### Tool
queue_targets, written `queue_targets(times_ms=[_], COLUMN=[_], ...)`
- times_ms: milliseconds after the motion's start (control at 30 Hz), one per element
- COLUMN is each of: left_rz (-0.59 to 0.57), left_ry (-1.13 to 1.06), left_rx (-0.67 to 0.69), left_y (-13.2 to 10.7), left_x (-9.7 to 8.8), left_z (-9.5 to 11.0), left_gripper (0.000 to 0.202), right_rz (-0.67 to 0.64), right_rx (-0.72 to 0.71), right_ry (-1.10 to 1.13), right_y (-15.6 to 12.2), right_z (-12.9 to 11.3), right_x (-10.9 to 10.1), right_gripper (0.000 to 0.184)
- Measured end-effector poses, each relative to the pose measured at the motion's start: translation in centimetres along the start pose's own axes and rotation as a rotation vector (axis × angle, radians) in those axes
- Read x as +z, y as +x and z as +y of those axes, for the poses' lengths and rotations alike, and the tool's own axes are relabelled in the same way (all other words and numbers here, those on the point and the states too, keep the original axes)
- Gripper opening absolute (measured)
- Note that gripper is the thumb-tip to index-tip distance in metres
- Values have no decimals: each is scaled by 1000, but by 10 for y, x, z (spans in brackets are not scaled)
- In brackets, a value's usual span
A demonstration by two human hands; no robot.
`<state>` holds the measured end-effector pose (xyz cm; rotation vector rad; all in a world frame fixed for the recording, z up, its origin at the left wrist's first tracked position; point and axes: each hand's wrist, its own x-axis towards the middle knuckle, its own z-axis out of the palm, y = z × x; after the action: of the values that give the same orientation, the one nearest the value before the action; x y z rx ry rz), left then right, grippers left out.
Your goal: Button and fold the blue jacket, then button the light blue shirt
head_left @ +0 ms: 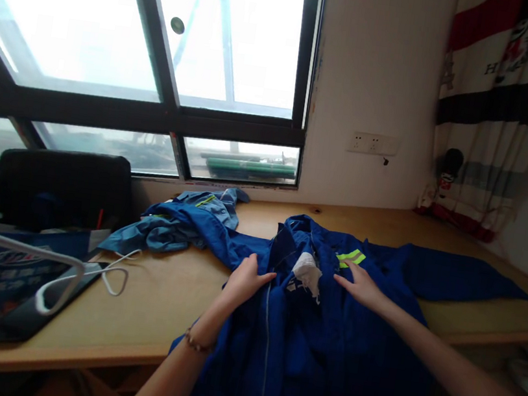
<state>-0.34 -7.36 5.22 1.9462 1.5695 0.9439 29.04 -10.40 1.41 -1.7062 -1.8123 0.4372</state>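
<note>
A blue work jacket (295, 360) lies unfastened across the table's front edge, its lower part hanging over. One zip edge runs down the left front, and a pale label and white lining patch (307, 273) show inside the collar. My left hand (243, 281) is closed on cloth at the left front, its thumb pointing towards the zip. On the right front, by the yellow-green reflective strip (352, 258), my right hand (363, 288) rests with thumb and forefinger apart. The jacket's right sleeve (463, 278) stretches out flat over the table.
A crumpled lighter blue garment (176, 228) lies behind the left sleeve. At left are a white wire hanger (62, 268), a dark flat item (31, 316) and a printed blue bag (2, 273). The wooden table (130, 310) meets a window and wall; a curtain (496, 119) hangs right.
</note>
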Motion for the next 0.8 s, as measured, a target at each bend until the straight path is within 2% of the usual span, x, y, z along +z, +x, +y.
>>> queue_targets(times_ms=[67,133,167,233,267,300,333,367,467,533,600,700,800], left_rz=[-16,-68,-217,-713,-914,-1013,-992,-861,-290,-89,-16,-80,-80], left_ry=[2,-129,-219,-332,-346,-331,-285,-217,64,217,353,507,573], left_rx=[44,181,277,429,435,409,370,337,344,333,301,245,17], left_y=[8,4,0,-5,-4,0,6,15,44,61,77,105,136], left_x=[21,36,43,55,61,67,74,80,97,105,106,94,68], left_z=[12,39,54,79,86,89,87,81,46,16,-15,-61,-99], left_gripper=[22,26,32,40,39,38,37,35,20,19,26,44,57], right_rz=[65,91,94,91,87,87,94,106,149,155,133,93,78], right_rx=[83,157,186,246,275,299,313,314,283,270,264,263,257], right_ry=[-183,-328,-374,-418,-421,-418,-412,-403,-381,-379,-394,-438,-473], right_y=[18,33,39,48,52,55,57,58,62,67,74,87,96], right_z=[11,23,29,38,42,44,46,48,54,60,68,79,86], right_x=[24,41,46,50,49,47,45,43,37,34,30,24,23], right_gripper=[53,55,53,45,44,44,45,47,50,49,47,45,47])
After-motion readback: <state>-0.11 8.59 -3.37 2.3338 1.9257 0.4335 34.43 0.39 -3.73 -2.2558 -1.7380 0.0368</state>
